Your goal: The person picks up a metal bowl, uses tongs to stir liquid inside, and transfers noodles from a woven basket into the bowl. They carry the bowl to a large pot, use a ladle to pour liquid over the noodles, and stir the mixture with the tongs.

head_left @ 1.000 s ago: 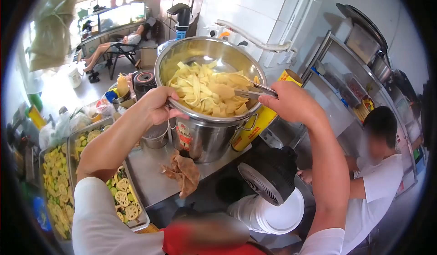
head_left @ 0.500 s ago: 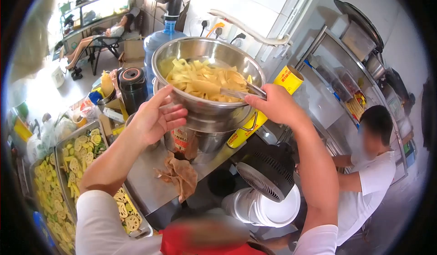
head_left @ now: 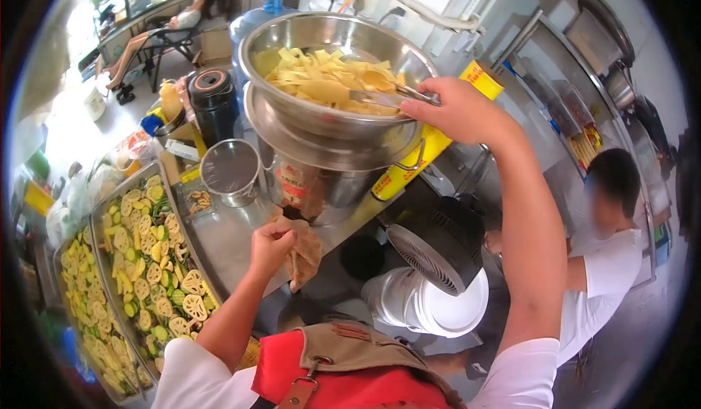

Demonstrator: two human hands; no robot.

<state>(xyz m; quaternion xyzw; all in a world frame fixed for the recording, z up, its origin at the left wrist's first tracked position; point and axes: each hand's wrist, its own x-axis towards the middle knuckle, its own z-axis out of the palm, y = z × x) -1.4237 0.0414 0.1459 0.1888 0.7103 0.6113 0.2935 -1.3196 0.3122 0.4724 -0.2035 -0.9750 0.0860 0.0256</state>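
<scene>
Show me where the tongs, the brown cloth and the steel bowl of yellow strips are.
tongs (head_left: 380,98), head view, on the metal arms over the food.
brown cloth (head_left: 308,252), head view, on its hanging fold.
steel bowl (head_left: 321,128), head view, on its outer wall.

The right hand (head_left: 456,110) is gripping tongs (head_left: 391,97) in the bowl (head_left: 328,128); the left hand (head_left: 272,247) is clutching a brown cloth (head_left: 307,252) on the table (head_left: 234,237).

Bowl (head_left: 292,110): shiny smooth metal. Tongs (head_left: 394,97): bright metal. Rag (head_left: 303,252): brown crumpled matt cloth. Desk (head_left: 234,241): brushed dull steel.
</scene>
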